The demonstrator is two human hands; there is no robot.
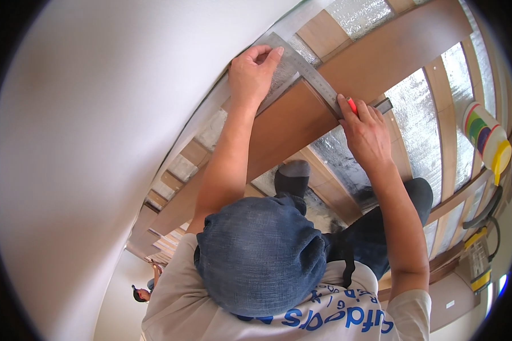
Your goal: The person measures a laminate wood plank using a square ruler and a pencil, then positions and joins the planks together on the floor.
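Note:
A grey metal ruler (308,69) slants across a brown floor plank (293,128), close to that plank's cut end. My left hand (250,77) is closed at the ruler's far end by the wall, thumb and index finger on the metal. My right hand (365,133) grips a red pencil (352,105) and rests at the ruler's near end. Beyond the right fingers sticks out a short dark bar with a pale edge (384,106); whether it joins the ruler is hidden by the hand. Another brown plank (398,51) lies just beyond the ruler.
Wooden battens (441,108) run over silver foil (418,119). A white glue bottle with a yellow cap (486,133) is at the right. Farther down lies a yellow and black tool (479,258). A white wall (96,113) borders the left. Another person (145,291) is at lower left.

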